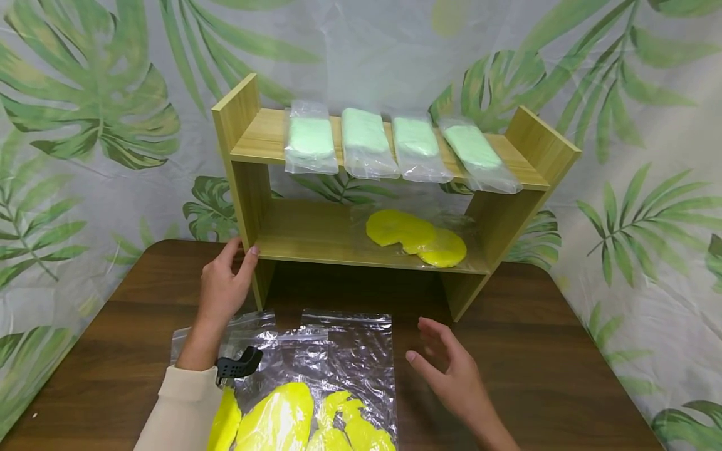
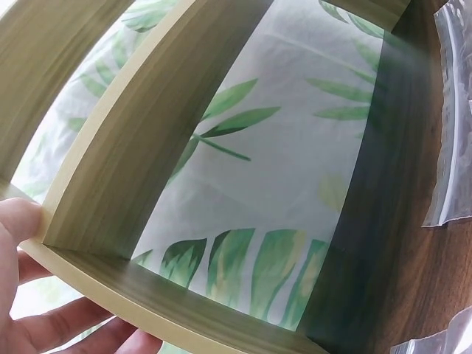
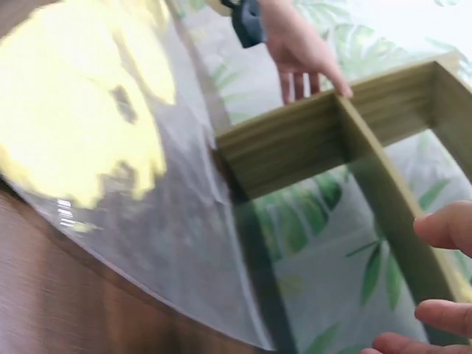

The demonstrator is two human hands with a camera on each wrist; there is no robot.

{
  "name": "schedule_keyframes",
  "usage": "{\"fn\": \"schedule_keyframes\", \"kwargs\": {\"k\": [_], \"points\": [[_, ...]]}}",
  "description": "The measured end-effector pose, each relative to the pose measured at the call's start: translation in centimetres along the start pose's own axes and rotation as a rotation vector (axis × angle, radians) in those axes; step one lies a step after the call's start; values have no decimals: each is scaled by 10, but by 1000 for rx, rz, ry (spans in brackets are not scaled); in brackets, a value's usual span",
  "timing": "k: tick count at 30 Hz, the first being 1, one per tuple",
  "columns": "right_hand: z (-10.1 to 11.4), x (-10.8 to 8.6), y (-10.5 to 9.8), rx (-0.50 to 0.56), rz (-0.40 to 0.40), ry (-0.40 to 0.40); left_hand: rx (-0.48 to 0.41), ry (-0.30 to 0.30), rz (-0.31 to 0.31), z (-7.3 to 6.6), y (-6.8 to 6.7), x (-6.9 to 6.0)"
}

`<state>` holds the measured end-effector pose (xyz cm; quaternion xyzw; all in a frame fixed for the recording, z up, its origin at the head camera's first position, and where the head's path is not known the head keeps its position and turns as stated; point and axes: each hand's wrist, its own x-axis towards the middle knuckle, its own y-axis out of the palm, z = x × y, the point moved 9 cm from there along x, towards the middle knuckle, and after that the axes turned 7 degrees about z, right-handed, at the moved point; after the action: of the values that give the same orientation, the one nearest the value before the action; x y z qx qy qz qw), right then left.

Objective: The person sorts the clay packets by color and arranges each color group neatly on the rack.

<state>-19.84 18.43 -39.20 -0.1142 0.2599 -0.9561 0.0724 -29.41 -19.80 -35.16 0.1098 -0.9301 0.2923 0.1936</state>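
Note:
A two-tier wooden shelf [image 1: 307, 228] stands on the table. My left hand [image 1: 225, 285] holds its left side panel, the thumb on the front edge where the middle board joins and the fingers around the outer side. In the left wrist view the thumb [image 2: 18, 217] presses that corner. My right hand [image 1: 451, 369] hovers in front of the shelf's right leg, fingers relaxed and holding nothing. On the middle board lies a clear bag with flat yellow pieces [image 1: 400, 232]. Several clear bags of pale green blocks [image 1: 310, 138] lie along the top board, overhanging its front edge.
In front of the shelf, clear zip bags with flat yellow pieces [image 1: 276, 416] overlap on the dark wooden table [image 1: 541, 369], partly beneath my left forearm. A leaf-print cloth [image 1: 96, 94] hangs behind the shelf. A black strap [image 1: 239, 363] is on my left wrist.

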Motion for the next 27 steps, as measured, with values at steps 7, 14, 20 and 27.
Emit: {"fn": "schedule_keyframes", "kwargs": {"k": [7, 14, 20, 27], "points": [[-18, -9, 15, 94, 30, 78, -6, 1, 5, -1, 0, 0], [-33, -22, 30, 234, 48, 155, 1, 2, -1, -1, -1, 0], [-45, -32, 46, 309, 102, 246, 5, 6, 1, -3, -1, 0], [-50, -40, 52, 290, 150, 289, 5, 4, 5, -2, 0, -1]]}}
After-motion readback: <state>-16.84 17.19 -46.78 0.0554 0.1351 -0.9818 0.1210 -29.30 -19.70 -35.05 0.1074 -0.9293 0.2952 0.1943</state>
